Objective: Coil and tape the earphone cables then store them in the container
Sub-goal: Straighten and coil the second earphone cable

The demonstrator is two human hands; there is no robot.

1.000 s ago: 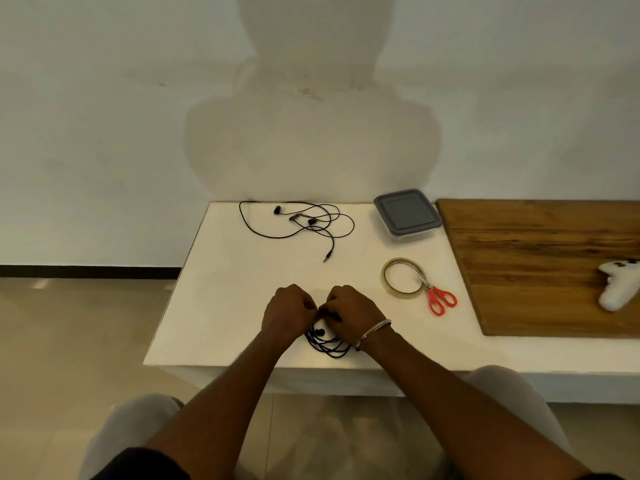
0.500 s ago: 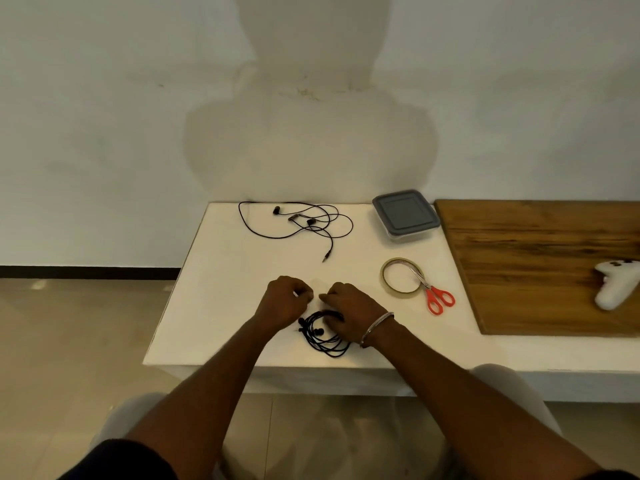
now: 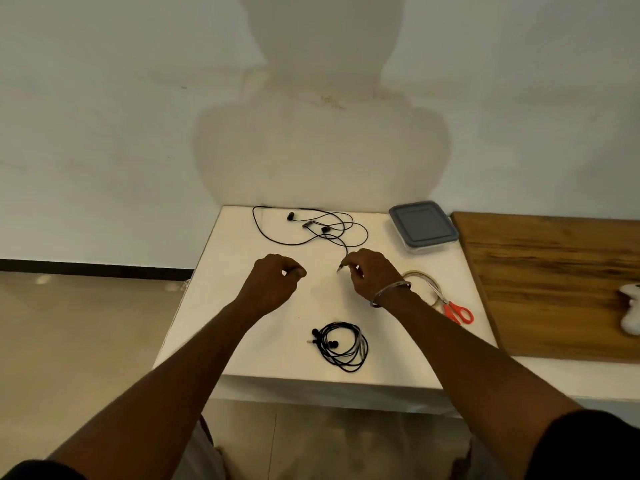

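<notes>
"Where are the earphones?"

"The coiled earphone point(image 3: 343, 346) lies near the front edge of the counter point(image 3: 228, 258). The loose earphone point(image 3: 311, 226) sprawls at the back, left of the lidded container point(image 3: 422, 225)."

"And the hands?"

"The left hand point(image 3: 277, 285) is curled and holds nothing. The right hand point(image 3: 374, 275) curls at the loose earphone's plug point(image 3: 338, 269), but I cannot tell whether it pinches it."

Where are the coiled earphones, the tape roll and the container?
coiled earphones point(image 3: 360, 344), head view, right side of the coil.
tape roll point(image 3: 419, 274), head view, far rim of the ring.
container point(image 3: 423, 223), head view, middle of its grey lid.
</notes>
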